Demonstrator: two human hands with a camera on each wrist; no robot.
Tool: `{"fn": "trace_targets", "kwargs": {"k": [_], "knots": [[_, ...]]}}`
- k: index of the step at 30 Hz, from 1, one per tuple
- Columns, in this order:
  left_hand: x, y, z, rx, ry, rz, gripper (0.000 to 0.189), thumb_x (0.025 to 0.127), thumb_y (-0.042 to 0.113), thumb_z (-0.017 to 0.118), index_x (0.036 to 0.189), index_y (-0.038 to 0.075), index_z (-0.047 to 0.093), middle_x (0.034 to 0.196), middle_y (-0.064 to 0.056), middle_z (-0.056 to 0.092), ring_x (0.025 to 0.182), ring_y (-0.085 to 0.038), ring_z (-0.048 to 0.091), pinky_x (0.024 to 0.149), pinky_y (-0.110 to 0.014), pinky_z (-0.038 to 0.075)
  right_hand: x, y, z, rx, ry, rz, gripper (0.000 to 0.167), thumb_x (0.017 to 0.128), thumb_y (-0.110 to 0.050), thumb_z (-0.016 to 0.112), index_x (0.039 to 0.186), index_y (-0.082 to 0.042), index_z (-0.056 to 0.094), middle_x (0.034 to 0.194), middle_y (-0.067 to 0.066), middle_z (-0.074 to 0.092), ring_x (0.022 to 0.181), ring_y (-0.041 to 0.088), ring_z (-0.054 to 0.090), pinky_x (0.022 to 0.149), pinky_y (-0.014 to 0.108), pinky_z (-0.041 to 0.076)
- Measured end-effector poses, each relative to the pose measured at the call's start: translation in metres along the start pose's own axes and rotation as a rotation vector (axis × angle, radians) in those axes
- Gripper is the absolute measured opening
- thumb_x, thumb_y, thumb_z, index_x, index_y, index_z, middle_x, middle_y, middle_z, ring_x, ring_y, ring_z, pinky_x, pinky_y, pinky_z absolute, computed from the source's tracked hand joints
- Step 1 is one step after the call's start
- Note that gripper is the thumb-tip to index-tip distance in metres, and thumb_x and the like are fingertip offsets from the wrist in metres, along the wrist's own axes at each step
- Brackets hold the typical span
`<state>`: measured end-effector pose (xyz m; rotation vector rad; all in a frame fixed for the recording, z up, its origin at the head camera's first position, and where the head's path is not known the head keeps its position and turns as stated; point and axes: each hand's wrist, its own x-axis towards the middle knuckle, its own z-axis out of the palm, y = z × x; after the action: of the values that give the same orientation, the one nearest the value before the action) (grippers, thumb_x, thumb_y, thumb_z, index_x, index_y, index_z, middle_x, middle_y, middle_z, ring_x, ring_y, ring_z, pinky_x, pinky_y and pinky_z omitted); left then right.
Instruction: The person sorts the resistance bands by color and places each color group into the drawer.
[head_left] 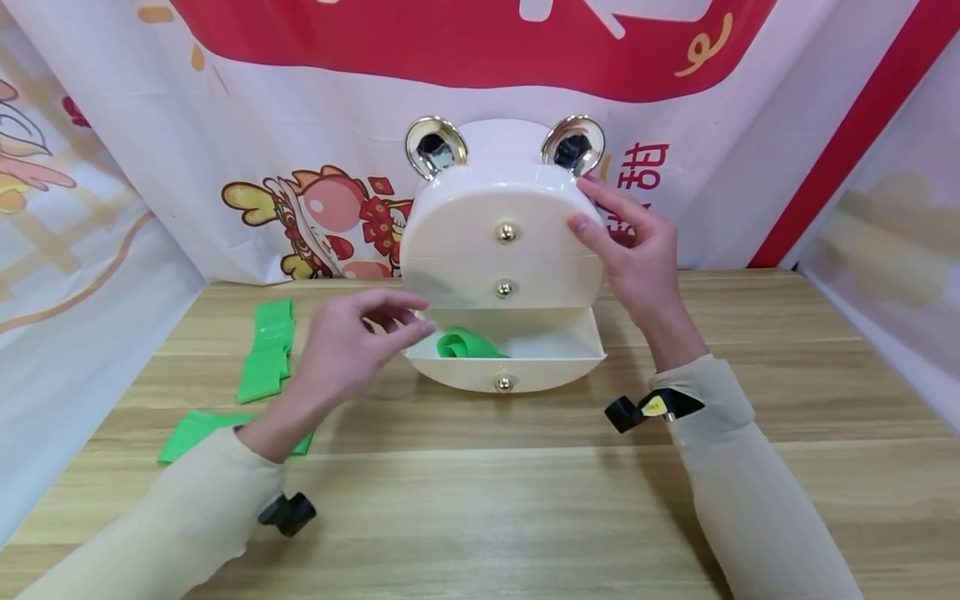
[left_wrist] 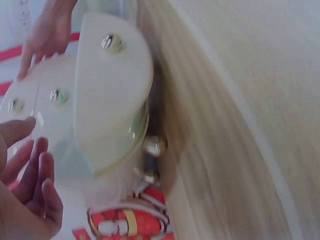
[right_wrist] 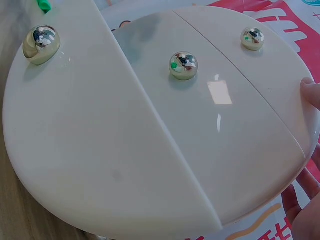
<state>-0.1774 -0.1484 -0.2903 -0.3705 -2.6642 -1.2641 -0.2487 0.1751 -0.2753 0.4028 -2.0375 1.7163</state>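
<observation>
A white, round-fronted storage box with gold ears stands at the back of the table. Its bottom drawer is pulled out, and a rolled green strip lies inside. My right hand grips the box's upper right edge, thumb on the front face and fingers round the side. At the drawer's left edge hovers my left hand, its fingers loosely bent with nothing between them. In the left wrist view, that same hand appears beside the box front and the jutting drawer.
Left on the wooden table lie a folded green strip and another green strip, partly hidden by my left forearm. A printed white and red cloth hangs close behind the box.
</observation>
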Motion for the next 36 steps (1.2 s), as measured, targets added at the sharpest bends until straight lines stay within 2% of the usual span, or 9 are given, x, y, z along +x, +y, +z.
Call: {"fn": "trace_targets", "kwargs": {"k": [2,5,10,17,19,22,27,31,36], "knots": [[-0.001,-0.008,-0.015,-0.022,0.008,-0.009,0.027,0.092,0.034,0.085,0.114,0.018,0.081,0.098,0.0,0.079,0.084,-0.017,0.069,0.067,-0.021,0.057,0.0,0.0,0.0,0.001,0.001,-0.001,0.04,0.099,-0.031,0.076,0.139,-0.031,0.071,0.154,-0.008,0.062,0.126,0.019,0.067,0.088,0.02,0.062],[-0.005,-0.023,-0.039,-0.043,0.028,-0.033,0.03,0.092,0.038,0.084,0.115,0.019,0.082,0.101,0.009,0.08,0.084,-0.014,0.07,0.067,-0.022,0.057,-0.001,0.0,0.001,-0.002,0.002,0.0,0.041,0.099,-0.033,0.077,0.139,-0.031,0.071,0.154,-0.009,0.062,0.128,0.021,0.067,0.089,0.021,0.062],[-0.013,-0.059,-0.075,-0.011,0.054,-0.097,0.033,0.093,0.04,0.083,0.118,0.019,0.081,0.102,0.026,0.076,0.087,-0.01,0.068,0.067,-0.023,0.056,-0.001,0.0,0.001,0.008,0.001,0.014,0.041,0.099,-0.031,0.076,0.139,-0.031,0.071,0.154,-0.008,0.061,0.13,0.023,0.065,0.089,0.019,0.061],[-0.027,-0.115,-0.114,0.116,-0.024,-0.175,0.036,0.094,0.043,0.081,0.12,0.017,0.08,0.105,0.032,0.072,0.086,-0.013,0.069,0.067,-0.026,0.055,0.0,0.001,0.0,0.028,0.001,0.017,0.04,0.099,-0.028,0.077,0.139,-0.029,0.072,0.154,-0.005,0.062,0.129,0.023,0.066,0.087,0.017,0.061],[-0.031,-0.129,-0.12,0.159,-0.048,-0.205,0.04,0.094,0.046,0.08,0.122,0.018,0.08,0.106,0.029,0.072,0.089,-0.011,0.069,0.069,-0.027,0.055,0.0,0.001,0.0,0.032,0.001,0.016,0.04,0.099,-0.027,0.077,0.139,-0.029,0.072,0.154,-0.005,0.062,0.128,0.022,0.066,0.087,0.018,0.061],[-0.034,-0.146,-0.126,0.203,-0.116,-0.251,0.047,0.093,0.05,0.079,0.128,0.019,0.077,0.112,0.016,0.073,0.096,-0.008,0.065,0.072,-0.026,0.053,0.001,0.001,0.001,0.048,-0.001,0.015,0.04,0.098,-0.026,0.078,0.138,-0.028,0.072,0.154,-0.005,0.062,0.127,0.021,0.066,0.086,0.018,0.062],[-0.033,-0.165,-0.127,0.234,-0.239,-0.332,0.057,0.089,0.057,0.081,0.134,0.022,0.074,0.129,-0.01,0.07,0.111,-0.019,0.059,0.082,-0.029,0.045,0.001,0.001,0.001,0.066,-0.001,0.019,0.04,0.097,-0.026,0.079,0.137,-0.027,0.073,0.153,-0.005,0.063,0.128,0.021,0.066,0.087,0.018,0.061],[-0.031,-0.174,-0.126,0.279,-0.288,-0.331,0.061,0.086,0.059,0.083,0.133,0.021,0.075,0.136,-0.015,0.066,0.116,-0.027,0.058,0.087,-0.032,0.044,0.001,0.001,0.0,0.063,0.0,0.022,0.041,0.097,-0.026,0.079,0.138,-0.027,0.073,0.154,-0.005,0.063,0.129,0.023,0.065,0.087,0.017,0.061],[-0.028,-0.18,-0.125,0.343,-0.317,-0.333,0.062,0.085,0.058,0.085,0.132,0.019,0.075,0.13,-0.017,0.067,0.111,-0.029,0.058,0.083,-0.03,0.044,0.001,0.001,0.0,0.055,0.0,0.023,0.041,0.097,-0.026,0.079,0.138,-0.028,0.073,0.154,-0.006,0.062,0.128,0.022,0.065,0.087,0.017,0.061]]}}
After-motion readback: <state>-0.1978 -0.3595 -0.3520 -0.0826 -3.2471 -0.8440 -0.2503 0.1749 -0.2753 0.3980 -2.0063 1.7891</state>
